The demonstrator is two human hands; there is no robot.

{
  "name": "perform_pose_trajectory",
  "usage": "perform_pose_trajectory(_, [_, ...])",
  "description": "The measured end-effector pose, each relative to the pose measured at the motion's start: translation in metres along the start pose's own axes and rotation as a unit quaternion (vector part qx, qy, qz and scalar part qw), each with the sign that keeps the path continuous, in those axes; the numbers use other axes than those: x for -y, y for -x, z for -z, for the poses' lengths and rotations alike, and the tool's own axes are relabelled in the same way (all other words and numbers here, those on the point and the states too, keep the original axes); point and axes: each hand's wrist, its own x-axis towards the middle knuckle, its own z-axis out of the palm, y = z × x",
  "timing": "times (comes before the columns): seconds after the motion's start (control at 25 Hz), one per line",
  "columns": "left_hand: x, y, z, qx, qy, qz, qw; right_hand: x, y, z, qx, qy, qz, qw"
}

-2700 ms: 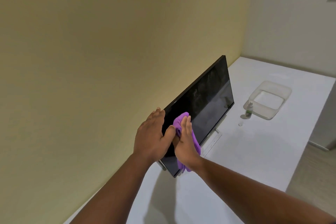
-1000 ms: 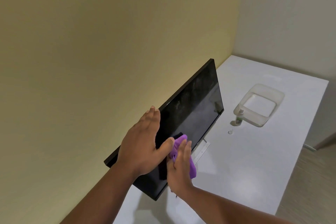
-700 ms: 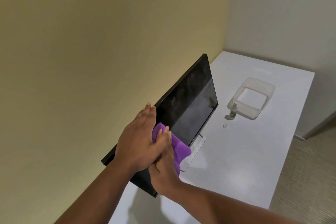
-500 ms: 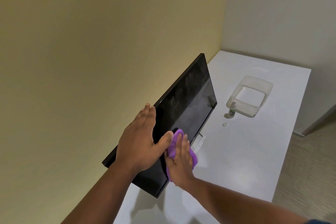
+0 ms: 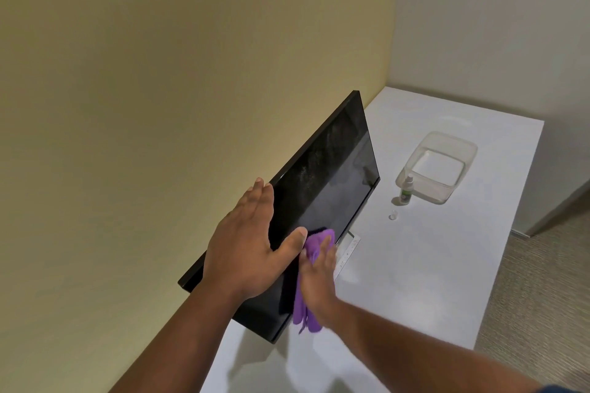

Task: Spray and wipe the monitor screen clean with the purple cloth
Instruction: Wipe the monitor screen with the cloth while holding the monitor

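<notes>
Glossy black monitor screen (image 5: pixel 329 188), soft purple cloth (image 5: pixel 308 284), clear plastic tub (image 5: pixel 442 195)

No text, brand or number can be read. The small spray bottle (image 5: pixel 406 191) by the worktop's (image 5: pixel 415 281) far edge bears a green label, too small to read; marks on the monitor's base (image 5: pixel 348 249) are blurred.

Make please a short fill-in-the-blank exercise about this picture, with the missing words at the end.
1. The right hand presses a ____ cloth against the monitor.
2. The left hand rests on the monitor's ____ edge.
3. The small spray bottle stands beside a clear ____ on the white table.

Missing words: purple; top; container
</notes>
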Motion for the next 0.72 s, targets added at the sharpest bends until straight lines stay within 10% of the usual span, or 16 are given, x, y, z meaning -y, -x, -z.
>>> perform_pose_trajectory(0.24, [0.0, 0.002, -0.001, 0.005, -0.031, 0.001, 1.0, 0.014, 0.03, -0.028, 0.013, -0.092, 0.168, 0.981])
perform_pose_trajectory(0.48, [-0.003, 0.003, 0.001, 0.001, -0.026, 0.0, 1.0, 0.006, -0.029, 0.014, -0.002, -0.129, -0.069, 0.989])
perform_pose_trajectory(0.72, [-0.002, 0.003, 0.002, 0.009, -0.028, 0.007, 1.0, 0.01, 0.025, -0.011, 0.046, -0.204, 0.06, 0.976])
